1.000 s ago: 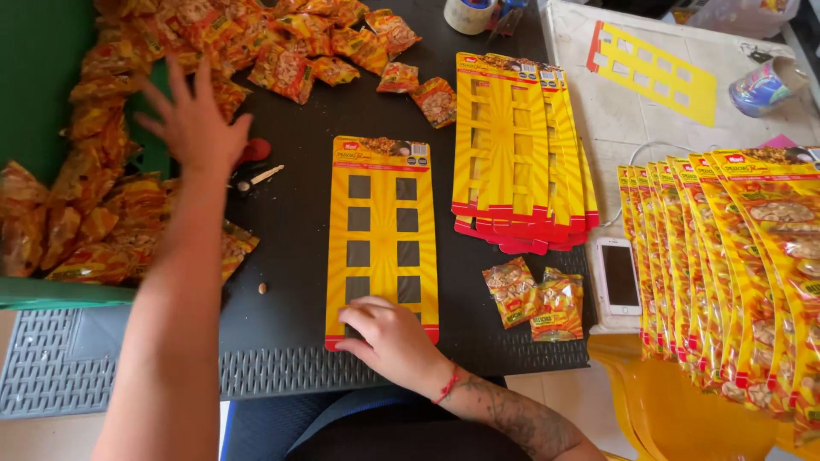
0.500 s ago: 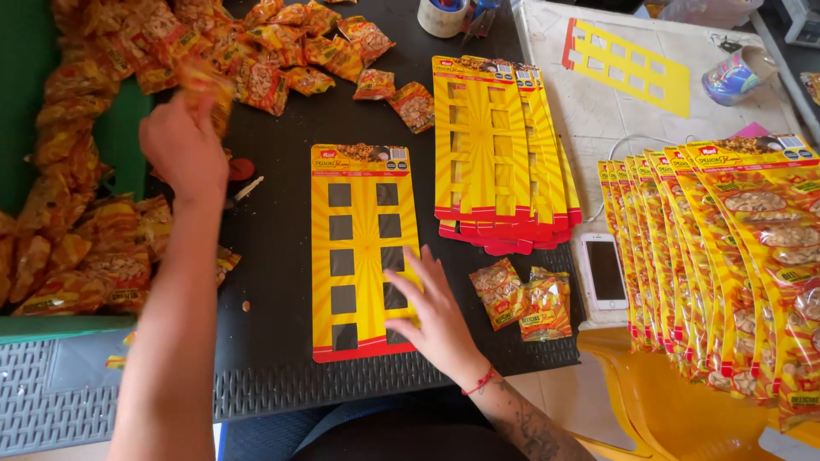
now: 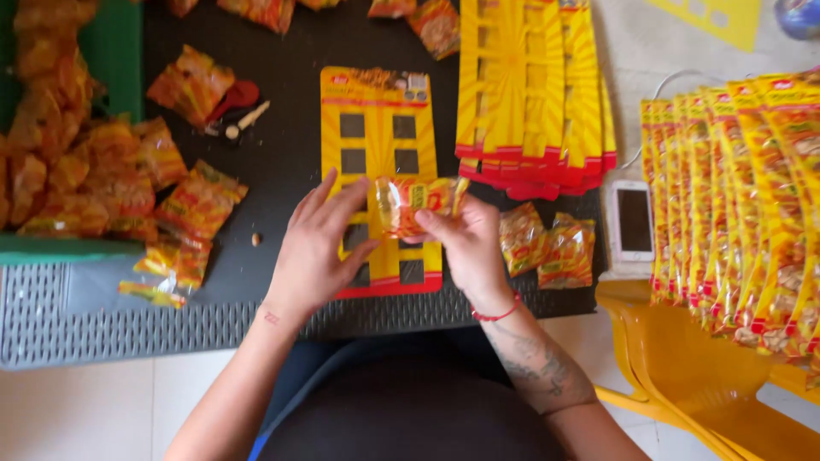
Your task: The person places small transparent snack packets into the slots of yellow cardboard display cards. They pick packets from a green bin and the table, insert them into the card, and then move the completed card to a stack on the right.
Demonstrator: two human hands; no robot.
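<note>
A yellow and red display card with square cut-outs lies flat on the black mat. Both hands meet over its lower half. My left hand and my right hand hold one small orange snack packet between their fingertips, just above the card. The packet hides some of the card's lower cut-outs. A red band circles my right wrist.
A heap of snack packets fills the left side, partly in a green bin. A stack of blank cards lies at the back right, two loose packets beside a white phone, filled cards far right, a yellow chair below.
My left hand came back from the packet heap to the card carrying a packet. My right hand lifted off the card's lower edge and took hold of the same packet.
</note>
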